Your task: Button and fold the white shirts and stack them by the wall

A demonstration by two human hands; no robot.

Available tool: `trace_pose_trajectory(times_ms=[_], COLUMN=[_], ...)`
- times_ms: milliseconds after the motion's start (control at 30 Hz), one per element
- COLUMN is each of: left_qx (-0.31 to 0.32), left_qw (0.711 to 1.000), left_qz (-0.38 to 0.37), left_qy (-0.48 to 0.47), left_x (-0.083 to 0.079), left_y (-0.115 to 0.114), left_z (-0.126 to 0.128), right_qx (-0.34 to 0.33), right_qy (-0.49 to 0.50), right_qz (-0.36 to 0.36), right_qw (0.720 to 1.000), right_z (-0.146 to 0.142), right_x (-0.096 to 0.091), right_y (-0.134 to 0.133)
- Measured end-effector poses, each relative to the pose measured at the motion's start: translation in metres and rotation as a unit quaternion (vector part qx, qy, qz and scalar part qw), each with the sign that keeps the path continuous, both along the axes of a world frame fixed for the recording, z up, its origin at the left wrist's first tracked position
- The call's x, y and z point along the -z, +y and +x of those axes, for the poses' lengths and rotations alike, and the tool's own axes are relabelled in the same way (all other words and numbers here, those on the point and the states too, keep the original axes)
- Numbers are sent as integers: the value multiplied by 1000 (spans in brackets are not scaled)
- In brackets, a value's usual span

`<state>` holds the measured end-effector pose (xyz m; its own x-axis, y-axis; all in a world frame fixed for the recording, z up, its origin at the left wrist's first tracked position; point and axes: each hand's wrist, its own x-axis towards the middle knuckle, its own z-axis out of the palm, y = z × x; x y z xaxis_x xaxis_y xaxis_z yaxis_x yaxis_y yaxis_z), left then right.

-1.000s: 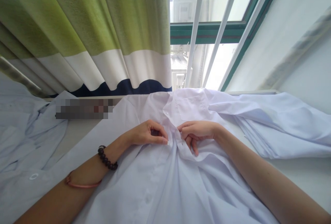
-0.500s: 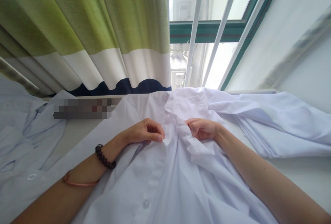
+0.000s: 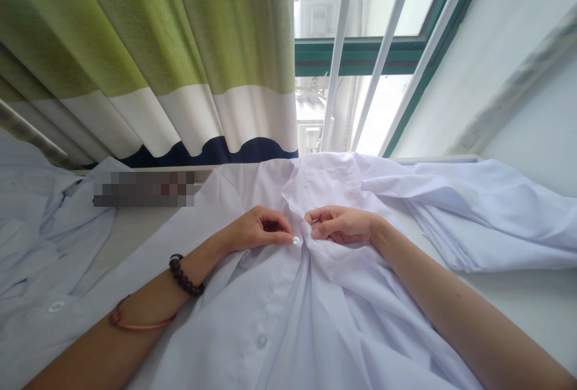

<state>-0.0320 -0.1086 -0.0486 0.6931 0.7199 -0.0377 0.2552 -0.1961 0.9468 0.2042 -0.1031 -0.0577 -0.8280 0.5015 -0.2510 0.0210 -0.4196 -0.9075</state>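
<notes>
A white coat (image 3: pixel 216 318) with a front row of buttons and a chest pocket lies spread before me. My left hand (image 3: pixel 258 228) pinches its front edge between thumb and forefinger, right beside a small white button (image 3: pixel 296 240). Close by on the other side, my right hand (image 3: pixel 341 225) has thumb and fingers closed on the opposite front edge, just right of that button. Between the hands the cloth gathers into folds that run down toward me. Lower on the front, another button (image 3: pixel 262 341) shows. The fingertips' exact hold on the cloth is partly hidden.
More white garments (image 3: pixel 27 246) lie at the left, one with a large button. The coat's sleeve (image 3: pixel 451 182) stretches right over folded white cloth (image 3: pixel 446 240). Behind are a green-and-white curtain (image 3: pixel 243 35), white window bars (image 3: pixel 374 59) and a blurred-out patch (image 3: pixel 144 189).
My right hand has moved left, close to the left hand, and the loose flap beneath it no longer sticks out. My left hand has shifted slightly right with the button.
</notes>
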Motion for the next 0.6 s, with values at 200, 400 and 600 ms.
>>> trace_pose_trajectory(times_ms=[200, 400, 600], left_qx=[5, 12, 8], left_qw=[1000, 1000, 998], left_qz=[11, 11, 40], left_qy=[15, 25, 47], left_x=[-1, 2, 5], left_y=[0, 2, 4], left_z=[0, -1, -2], right_qx=[-34, -40, -45], right_qy=[-2, -21, -30], right_qz=[-29, -20, -9], right_qw=[999, 999, 999], right_z=[0, 0, -2], right_x=[-3, -3, -4], right_y=[0, 1, 1])
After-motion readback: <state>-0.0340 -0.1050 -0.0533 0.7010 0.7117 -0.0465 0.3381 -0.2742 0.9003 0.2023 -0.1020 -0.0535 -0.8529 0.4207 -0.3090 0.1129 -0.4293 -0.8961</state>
